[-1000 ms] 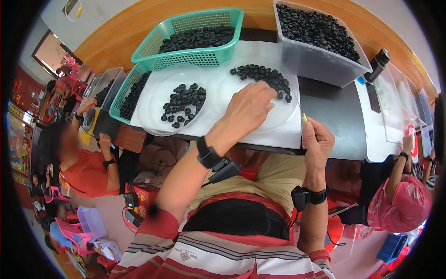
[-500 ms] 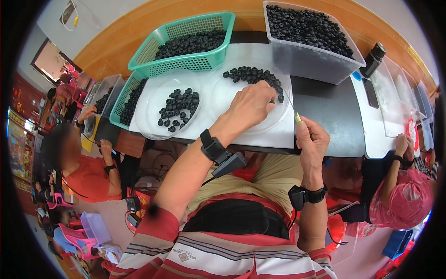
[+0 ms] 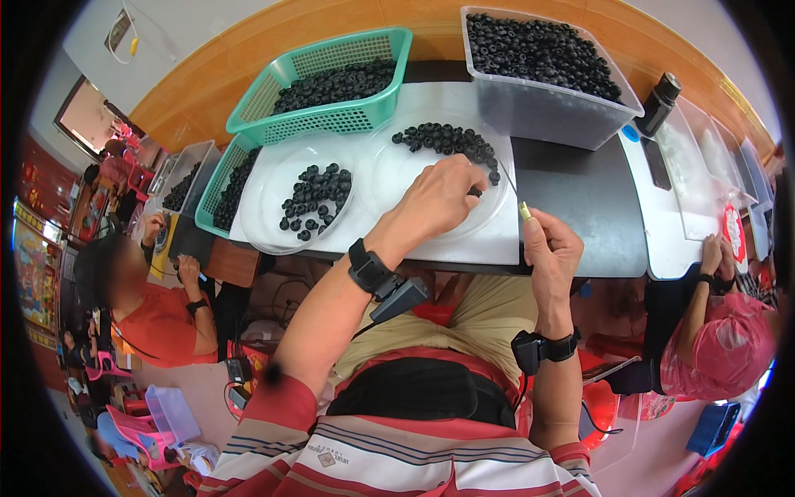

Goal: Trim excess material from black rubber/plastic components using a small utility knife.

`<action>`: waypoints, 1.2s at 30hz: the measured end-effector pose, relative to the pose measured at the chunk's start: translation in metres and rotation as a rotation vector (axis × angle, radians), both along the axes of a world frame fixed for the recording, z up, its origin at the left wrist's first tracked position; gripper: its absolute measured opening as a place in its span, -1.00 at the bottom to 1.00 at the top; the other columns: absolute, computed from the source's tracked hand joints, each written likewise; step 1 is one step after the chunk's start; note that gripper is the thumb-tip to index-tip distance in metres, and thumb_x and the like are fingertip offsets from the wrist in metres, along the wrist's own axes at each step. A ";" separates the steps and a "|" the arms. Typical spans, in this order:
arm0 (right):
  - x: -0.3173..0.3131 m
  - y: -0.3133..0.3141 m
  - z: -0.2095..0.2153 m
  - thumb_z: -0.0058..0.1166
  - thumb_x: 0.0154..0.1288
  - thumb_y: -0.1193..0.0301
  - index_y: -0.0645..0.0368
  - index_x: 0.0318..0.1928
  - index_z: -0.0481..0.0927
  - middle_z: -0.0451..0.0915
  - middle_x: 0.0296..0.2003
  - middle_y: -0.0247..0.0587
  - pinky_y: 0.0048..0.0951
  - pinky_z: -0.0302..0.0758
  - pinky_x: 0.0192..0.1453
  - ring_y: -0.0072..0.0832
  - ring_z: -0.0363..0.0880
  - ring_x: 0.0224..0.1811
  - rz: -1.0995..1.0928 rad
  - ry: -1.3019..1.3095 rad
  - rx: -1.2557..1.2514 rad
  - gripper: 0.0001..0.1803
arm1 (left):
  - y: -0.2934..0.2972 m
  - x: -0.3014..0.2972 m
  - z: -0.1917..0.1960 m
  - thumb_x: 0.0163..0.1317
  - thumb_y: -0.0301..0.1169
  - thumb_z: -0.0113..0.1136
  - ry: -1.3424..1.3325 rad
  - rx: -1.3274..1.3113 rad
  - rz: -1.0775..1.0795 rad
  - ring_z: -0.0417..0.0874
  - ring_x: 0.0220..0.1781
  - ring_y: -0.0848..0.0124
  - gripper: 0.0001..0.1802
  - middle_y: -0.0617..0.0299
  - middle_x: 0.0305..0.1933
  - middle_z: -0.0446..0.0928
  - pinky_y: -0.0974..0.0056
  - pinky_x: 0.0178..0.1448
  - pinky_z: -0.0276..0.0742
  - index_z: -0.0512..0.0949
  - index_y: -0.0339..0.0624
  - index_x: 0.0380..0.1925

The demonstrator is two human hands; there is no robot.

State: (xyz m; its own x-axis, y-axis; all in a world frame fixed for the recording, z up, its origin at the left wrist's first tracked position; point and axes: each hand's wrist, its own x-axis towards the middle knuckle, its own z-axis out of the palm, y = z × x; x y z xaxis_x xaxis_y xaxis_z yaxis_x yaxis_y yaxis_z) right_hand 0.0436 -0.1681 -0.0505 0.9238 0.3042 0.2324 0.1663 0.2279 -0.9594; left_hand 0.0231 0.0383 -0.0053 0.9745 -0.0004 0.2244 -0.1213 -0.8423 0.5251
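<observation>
My left hand [image 3: 437, 195] is over the right clear round dish [image 3: 389, 186], its fingers closed around a small black ring-shaped part [image 3: 475, 191]. Just beyond it, more loose black parts [image 3: 439, 137] lie in an arc inside that dish. To the right, at the table's front edge, my right hand [image 3: 553, 248] grips a thin pick [image 3: 524, 211] with a yellow-green handle, its slender shaft pointing up and away. The left clear dish [image 3: 269, 228] holds a separate cluster of black parts [image 3: 319, 195]. Both dishes rest on a white sheet [image 3: 497, 240].
A green perforated basket [image 3: 331, 120] and a clear plastic bin [image 3: 555, 116], both full of black parts, stand at the back. A second green basket [image 3: 217, 186] sits at the left. A dark bottle [image 3: 661, 103] and a phone [image 3: 657, 164] are at the right. Co-workers sit on both sides.
My left hand has drawn slightly back from the arc of parts, and a black part now shows at its fingertips. The right hand keeps hold of the pick; the whole view has shifted a little.
</observation>
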 end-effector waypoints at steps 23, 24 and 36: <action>-0.017 0.010 0.010 0.27 0.26 0.40 0.33 -0.09 0.65 0.62 -0.37 -0.37 -0.65 0.37 -0.32 -0.71 0.47 -0.39 0.014 -0.170 -0.066 -0.72 | 0.005 -0.049 0.012 0.33 -0.47 0.16 0.146 -1.745 -0.056 0.68 -0.09 0.33 -0.79 0.15 -0.13 0.60 0.19 0.14 0.65 0.51 -0.26 -0.07; -0.018 0.011 0.013 0.26 0.28 0.38 0.32 -0.08 0.65 0.61 -0.36 -0.39 -0.68 0.34 -0.31 -0.73 0.44 -0.38 0.029 -0.232 -0.094 -0.71 | 0.005 -0.050 0.011 0.35 -0.45 0.14 0.152 -1.796 -0.090 0.67 -0.06 0.34 -0.79 0.15 -0.12 0.59 0.19 0.16 0.65 0.50 -0.25 -0.06; -0.017 0.014 0.018 0.30 0.20 0.46 0.32 -0.11 0.65 0.61 -0.43 -0.23 -0.57 0.39 -0.35 -0.59 0.49 -0.44 0.015 -0.428 -0.127 -0.73 | -0.009 -0.061 0.011 0.38 -0.39 0.11 0.151 -1.965 -0.135 0.64 -0.03 0.39 -0.79 0.21 -0.11 0.59 0.21 0.21 0.61 0.48 -0.23 -0.05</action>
State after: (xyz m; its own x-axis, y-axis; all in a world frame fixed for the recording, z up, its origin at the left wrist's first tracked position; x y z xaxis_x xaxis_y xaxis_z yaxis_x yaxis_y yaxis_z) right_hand 0.0267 -0.1539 -0.0321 0.7478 0.3675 0.5530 0.5520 0.1186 -0.8253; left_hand -0.0377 0.0296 0.0061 0.9973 0.0391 -0.0623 0.0034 0.8217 0.5700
